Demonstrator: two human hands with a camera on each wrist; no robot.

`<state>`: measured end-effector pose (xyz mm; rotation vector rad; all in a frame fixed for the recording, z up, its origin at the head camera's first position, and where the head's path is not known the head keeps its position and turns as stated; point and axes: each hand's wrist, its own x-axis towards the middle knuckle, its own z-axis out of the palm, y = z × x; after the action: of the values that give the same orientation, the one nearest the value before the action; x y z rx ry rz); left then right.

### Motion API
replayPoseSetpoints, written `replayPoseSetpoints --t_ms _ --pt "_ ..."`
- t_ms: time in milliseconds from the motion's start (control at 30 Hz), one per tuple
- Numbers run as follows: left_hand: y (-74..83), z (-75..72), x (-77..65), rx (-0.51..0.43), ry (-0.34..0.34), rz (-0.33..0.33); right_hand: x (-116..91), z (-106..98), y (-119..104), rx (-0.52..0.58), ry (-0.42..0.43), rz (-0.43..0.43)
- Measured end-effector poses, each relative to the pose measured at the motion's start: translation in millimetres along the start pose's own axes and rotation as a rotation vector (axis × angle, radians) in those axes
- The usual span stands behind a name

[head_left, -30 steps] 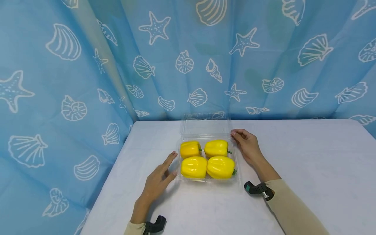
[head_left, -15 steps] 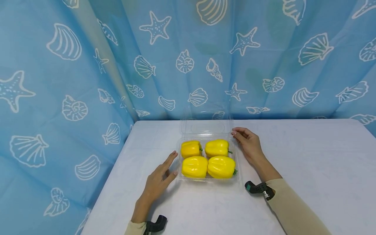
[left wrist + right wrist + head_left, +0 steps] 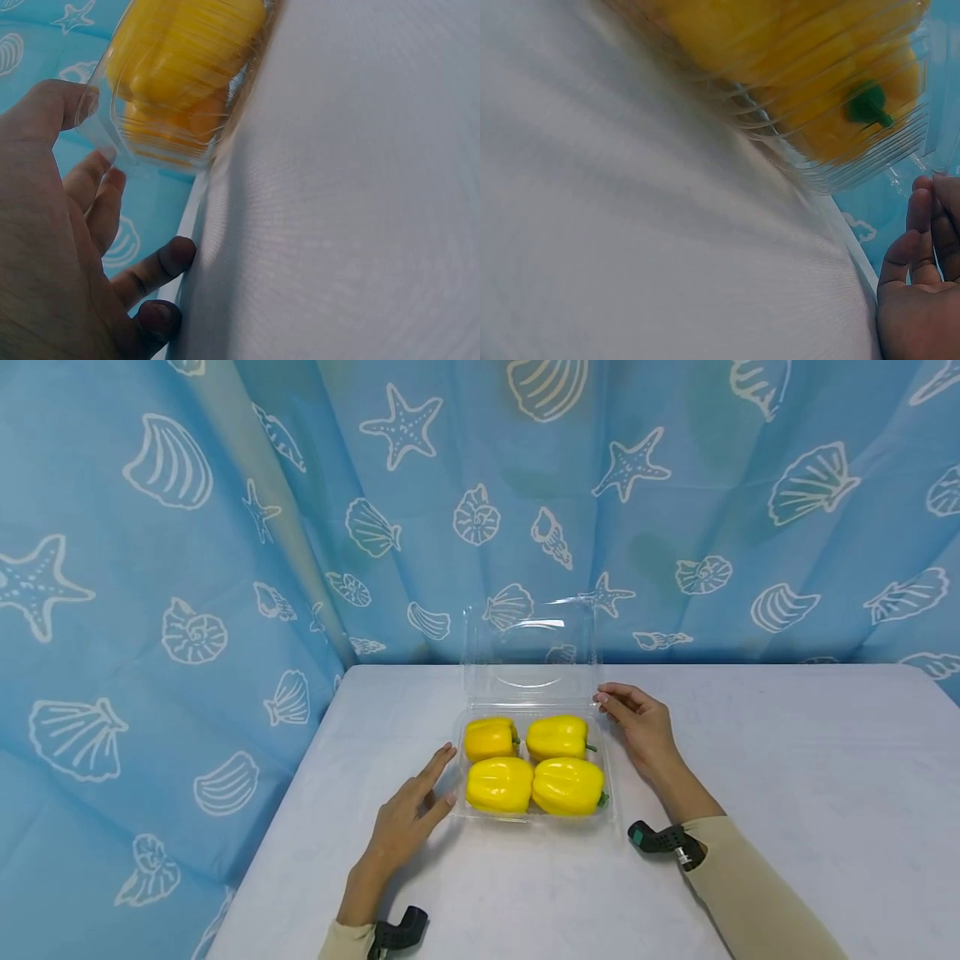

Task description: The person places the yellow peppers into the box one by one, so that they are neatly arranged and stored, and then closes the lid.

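A clear plastic clamshell box sits on the white table with several yellow bell peppers in its base, two to a row. Its transparent lid stands up at the back, joined along the far edge. At the lid's lower right corner, the thumb and forefinger of my right hand pinch the plastic edge. On the other side my left hand has its fingers extended, and their tips touch the box's left rim. The left wrist view shows the thumb against that rim.
White cloth covers the table on both sides of the box. A blue curtain printed with white shells and starfish hangs right behind the table and along its left. Each wrist carries a black camera mount.
The lid has swung up from leaning far back to nearly upright, with my right fingertips following its corner slightly upward. My left hand and the peppers stay in place.
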<state>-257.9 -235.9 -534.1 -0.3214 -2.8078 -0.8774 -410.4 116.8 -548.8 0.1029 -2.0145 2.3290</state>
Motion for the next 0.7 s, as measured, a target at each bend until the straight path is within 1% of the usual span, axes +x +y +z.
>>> replayPoseSetpoints --t_ms 167,400,533,700 --pt "0.6 0.4 0.6 -0.002 -0.001 -0.008 0.0 -0.9 -0.7 0.0 0.012 0.01" --pt "0.1 0.7 0.8 -0.006 0.003 0.003 0.6 -3.2 -2.1 0.013 0.002 -0.014" --pt "-0.2 0.9 0.6 -0.004 0.001 -0.002 0.2 -4.5 -2.4 -0.02 0.006 -0.012" --pt "0.0 0.4 0.9 0.0 -0.009 -0.009 -0.2 -5.7 -1.8 -0.091 0.019 -0.021"
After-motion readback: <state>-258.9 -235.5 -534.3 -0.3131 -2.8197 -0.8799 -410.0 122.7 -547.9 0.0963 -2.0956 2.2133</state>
